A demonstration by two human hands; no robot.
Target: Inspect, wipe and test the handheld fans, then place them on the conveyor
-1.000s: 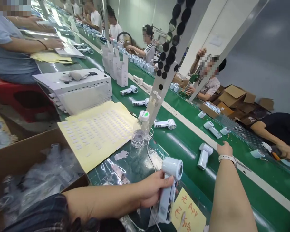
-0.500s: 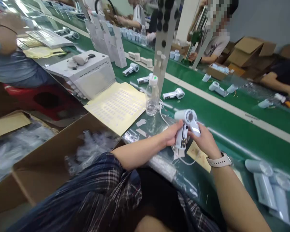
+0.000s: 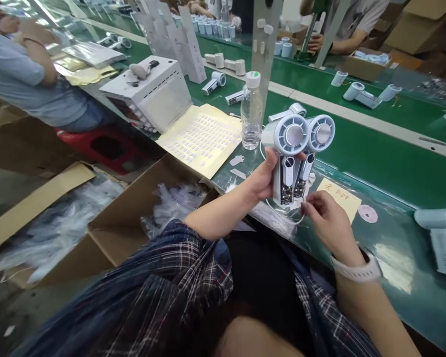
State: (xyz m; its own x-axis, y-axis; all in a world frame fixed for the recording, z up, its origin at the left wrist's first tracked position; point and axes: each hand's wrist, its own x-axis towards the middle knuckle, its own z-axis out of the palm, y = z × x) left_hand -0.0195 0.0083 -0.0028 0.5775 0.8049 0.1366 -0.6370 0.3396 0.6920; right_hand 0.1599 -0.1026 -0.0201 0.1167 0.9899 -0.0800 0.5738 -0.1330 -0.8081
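Two pale blue handheld fans, a front one [image 3: 294, 135] and a second one [image 3: 323, 133], stand upright side by side in my left hand [image 3: 263, 177], whose fingers wrap round the handles. Both round heads face me, and the open handles show dark circuit boards at the bottom. My right hand [image 3: 329, 220] is just to the right of the handles' lower ends, thumb and fingertips pinched on a thin white cable [image 3: 288, 221]. The cable's tip is hidden at my fingers. Behind the heads lies another fan [image 3: 277, 116] on the bench.
A clear bottle [image 3: 251, 116] stands behind my left hand, beside a yellow sticker sheet [image 3: 204, 134] and a white box [image 3: 163, 84]. Right of my hand lie a yellow note [image 3: 340, 196] and bagged fans [image 3: 444, 248]. Cartons [image 3: 126, 223] stand lower left. Co-workers sit around the green conveyor [image 3: 386, 144].
My right hand has let go of the fans and moved down to the white cable. My left hand keeps both fans, now turned facing me. The view has shifted.
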